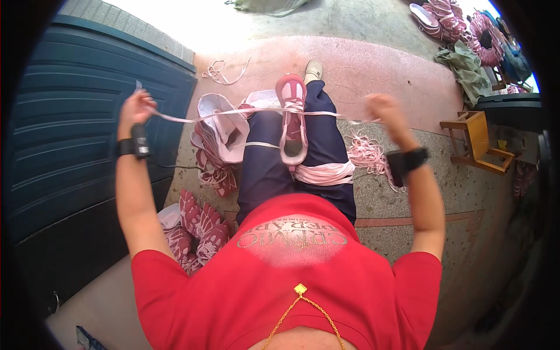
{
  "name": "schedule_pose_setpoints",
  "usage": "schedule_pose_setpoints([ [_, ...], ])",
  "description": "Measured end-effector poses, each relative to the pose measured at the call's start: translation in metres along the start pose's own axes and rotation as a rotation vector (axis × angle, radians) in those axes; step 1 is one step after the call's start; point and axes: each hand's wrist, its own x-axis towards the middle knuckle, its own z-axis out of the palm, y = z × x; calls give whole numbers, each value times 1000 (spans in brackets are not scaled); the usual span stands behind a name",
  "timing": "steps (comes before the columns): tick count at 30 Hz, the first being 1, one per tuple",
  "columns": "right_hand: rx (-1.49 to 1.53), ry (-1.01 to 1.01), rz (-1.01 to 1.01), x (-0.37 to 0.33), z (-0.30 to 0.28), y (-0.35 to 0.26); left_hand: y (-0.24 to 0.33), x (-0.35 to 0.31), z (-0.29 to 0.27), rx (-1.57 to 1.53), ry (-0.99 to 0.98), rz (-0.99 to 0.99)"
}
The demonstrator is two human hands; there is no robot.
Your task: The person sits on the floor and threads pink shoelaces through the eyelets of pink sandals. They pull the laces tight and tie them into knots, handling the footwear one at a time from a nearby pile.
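A pink and white sneaker (293,92) rests on my lap between my thighs, toe pointing away from me. A pale pink shoelace (251,110) passes through its upper eyelets and stretches out to both sides. My left hand (138,106), raised at the far left, is closed around one length of it, and a short tip sticks up above the fingers. At the right, my right hand (386,111) is closed and blurred by motion, with the other length running up to it. A bundle of pink laces (324,174) lies across my right thigh.
An open white bag (224,125) stands by my left leg. Pink sneakers (204,227) are piled at my left. Loose laces (370,153) lie right of my leg, and another lace (224,73) lies ahead. A wooden stool (478,140) stands right; a dark blue door (99,116) is left.
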Motion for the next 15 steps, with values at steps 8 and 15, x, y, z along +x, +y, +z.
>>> schedule_pose_setpoints([
  [8,-625,132,-435,29,158,61,-186,-43,155,239,-499,-429],
  [15,-762,155,-370,29,166,50,-236,-67,179,685,-439,-320],
])
